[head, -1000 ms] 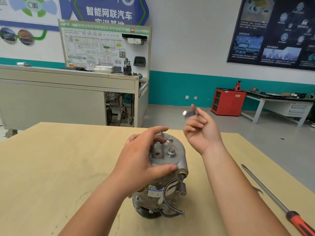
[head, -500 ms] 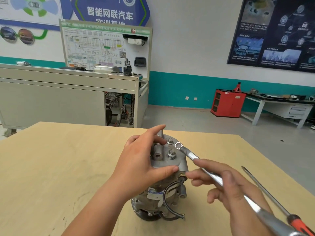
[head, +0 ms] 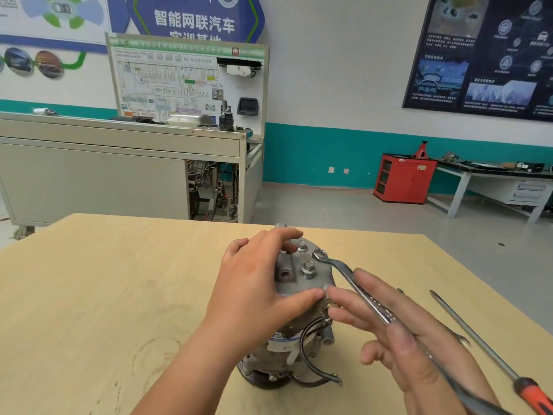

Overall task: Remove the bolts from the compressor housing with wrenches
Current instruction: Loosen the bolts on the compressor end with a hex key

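Found the compressor housing [head: 299,284] standing on end around the middle of the tabletop [head: 119,280], grey end cap up, with a black wire [head: 305,351] looping off its near right side. Counted three bolts in that cap: a near bolt [head: 307,269], a far bolt [head: 301,245] and a right bolt [head: 319,253], the last ringed by the box end of the wrench [head: 368,298]. Could not tell how deep the ring sat on that head.

Noted the left hand [head: 257,289] clasping the cap from the left, thumb on the near rim, fingers curled over the far edge. Noted the right hand [head: 401,339] holding the wrench shank lightly, thumb pressing it against nearly straight fingers, handle running off toward the near right.

Spotted a screwdriver [head: 478,342] with an orange grip lying further right, and the forked end of a second wrench [head: 463,340] showing between it and the right hand.

Judged the loosening of the right bolt barely begun. Feared riding the wrench off the head on a hard pull, given so light a pinch and a ring perhaps only half seated, rounding the corners and driving knuckles into the cap. Feared also twisting or toppling the tall housing toward the pull, steadied by one hand alone, and snagging the wire.
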Tool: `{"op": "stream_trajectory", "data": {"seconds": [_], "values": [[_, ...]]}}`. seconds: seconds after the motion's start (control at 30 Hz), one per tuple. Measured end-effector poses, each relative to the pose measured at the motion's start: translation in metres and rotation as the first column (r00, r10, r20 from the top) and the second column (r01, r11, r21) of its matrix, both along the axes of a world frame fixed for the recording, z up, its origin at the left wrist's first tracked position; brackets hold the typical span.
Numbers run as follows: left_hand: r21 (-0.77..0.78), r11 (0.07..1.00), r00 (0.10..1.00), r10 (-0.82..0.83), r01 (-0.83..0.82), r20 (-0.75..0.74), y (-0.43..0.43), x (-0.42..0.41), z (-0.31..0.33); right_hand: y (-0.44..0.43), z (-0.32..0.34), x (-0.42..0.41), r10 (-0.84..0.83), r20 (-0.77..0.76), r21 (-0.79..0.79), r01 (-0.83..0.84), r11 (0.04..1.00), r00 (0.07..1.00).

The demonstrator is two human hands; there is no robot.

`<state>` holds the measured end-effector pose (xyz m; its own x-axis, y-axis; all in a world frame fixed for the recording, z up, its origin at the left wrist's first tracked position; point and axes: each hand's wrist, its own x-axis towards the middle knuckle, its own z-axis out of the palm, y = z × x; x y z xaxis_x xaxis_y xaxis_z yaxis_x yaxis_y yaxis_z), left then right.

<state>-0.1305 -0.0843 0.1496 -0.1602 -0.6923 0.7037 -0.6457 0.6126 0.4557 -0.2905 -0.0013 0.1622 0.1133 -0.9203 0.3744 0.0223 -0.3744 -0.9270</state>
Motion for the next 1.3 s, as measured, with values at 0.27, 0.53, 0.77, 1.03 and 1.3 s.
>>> {"op": "stream_trajectory", "data": {"seconds": [0.27, 0.53, 0.77, 1.03, 1.3], "values": [[-0.024, 1.0, 1.0, -0.001, 0.002, 0.03, 0.001, -0.002, 0.0, 0.004, 0.009, 0.009, -0.055, -0.059, -0.082, 0.05, 0.995, 0.997], [-0.032, 0.999, 0.999, -0.002, 0.003, 0.046, 0.002, -0.003, 0.001, -0.004, -0.004, -0.009, 0.035, -0.01, 0.069, -0.034, 0.997, 0.999], [0.014, 1.0, 0.997, 0.003, -0.004, 0.073, 0.001, -0.001, 0.004, -0.05, -0.019, -0.012, -0.188, 0.333, -0.053, 0.217, 0.975, 0.924], [0.017, 1.0, 0.996, 0.004, -0.006, 0.087, 0.002, -0.001, 0.007, -0.175, 0.03, 0.014, -0.159, -0.303, 0.051, 0.183, 0.982, 0.94], [0.048, 0.999, 0.998, -0.006, 0.002, 0.066, 0.002, 0.0, 0.005, -0.173, 0.027, 0.018, 0.045, 0.676, 0.198, -0.239, 0.951, 0.736]]}}
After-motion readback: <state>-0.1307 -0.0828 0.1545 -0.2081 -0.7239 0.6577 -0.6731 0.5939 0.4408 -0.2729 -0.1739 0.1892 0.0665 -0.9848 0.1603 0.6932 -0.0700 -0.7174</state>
